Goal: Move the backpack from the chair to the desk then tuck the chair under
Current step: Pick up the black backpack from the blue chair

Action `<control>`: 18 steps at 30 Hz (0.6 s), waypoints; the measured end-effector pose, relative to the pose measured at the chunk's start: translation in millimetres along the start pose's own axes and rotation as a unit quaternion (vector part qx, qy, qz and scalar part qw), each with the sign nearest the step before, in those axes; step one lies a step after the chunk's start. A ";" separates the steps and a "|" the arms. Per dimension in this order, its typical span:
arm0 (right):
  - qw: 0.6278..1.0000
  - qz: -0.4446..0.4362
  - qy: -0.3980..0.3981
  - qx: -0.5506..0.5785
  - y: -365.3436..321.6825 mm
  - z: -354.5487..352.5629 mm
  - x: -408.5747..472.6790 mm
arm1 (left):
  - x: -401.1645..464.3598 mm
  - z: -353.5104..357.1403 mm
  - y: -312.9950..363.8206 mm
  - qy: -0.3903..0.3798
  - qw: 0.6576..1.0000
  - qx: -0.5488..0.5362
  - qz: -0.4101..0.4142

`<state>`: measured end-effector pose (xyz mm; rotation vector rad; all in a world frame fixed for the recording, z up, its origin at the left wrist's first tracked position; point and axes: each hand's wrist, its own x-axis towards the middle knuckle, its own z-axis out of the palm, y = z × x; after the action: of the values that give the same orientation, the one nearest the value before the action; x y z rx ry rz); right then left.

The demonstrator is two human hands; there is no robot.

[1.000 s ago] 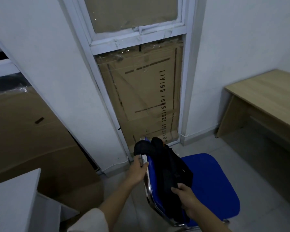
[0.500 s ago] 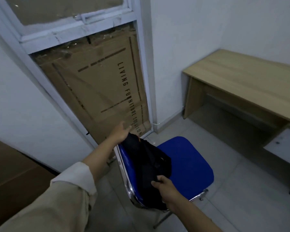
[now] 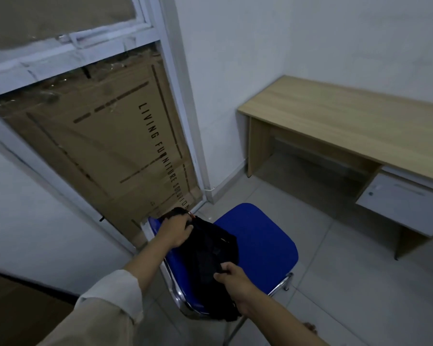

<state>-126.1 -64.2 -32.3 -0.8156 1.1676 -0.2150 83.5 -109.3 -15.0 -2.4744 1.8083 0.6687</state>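
A flattened cardboard box (image 3: 115, 156) printed "LIVING FURNITURE" is filling the left of the frame, standing behind a glass panel in a white frame (image 3: 178, 78). White walls (image 3: 235, 71) are meeting in the upper middle. Pale grey floor tiles (image 3: 360, 283) are spreading across the lower right.

A black backpack (image 3: 208, 260) is leaning upright against the backrest of a blue chair (image 3: 258, 248), resting on its seat. The chair, chrome-framed, is standing on the floor well apart from the desk (image 3: 348, 123), a light wood one sitting against the wall.
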 end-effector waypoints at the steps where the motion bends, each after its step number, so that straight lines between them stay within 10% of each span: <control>1: 1.000 0.001 -0.003 -0.001 1.0 1.8 -0.1 | -5.3 3.6 6.6 -0.027 0.999 -0.028 -0.006; 18: 0.980 -0.017 -0.127 -0.152 10.4 -0.5 -20.1 | -21.8 68.5 57.0 -0.014 0.995 0.037 -0.088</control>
<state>-137.4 -46.1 -24.6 -1.0995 0.9570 0.0420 3.4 -91.5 -56.1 -2.5233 1.5522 0.6124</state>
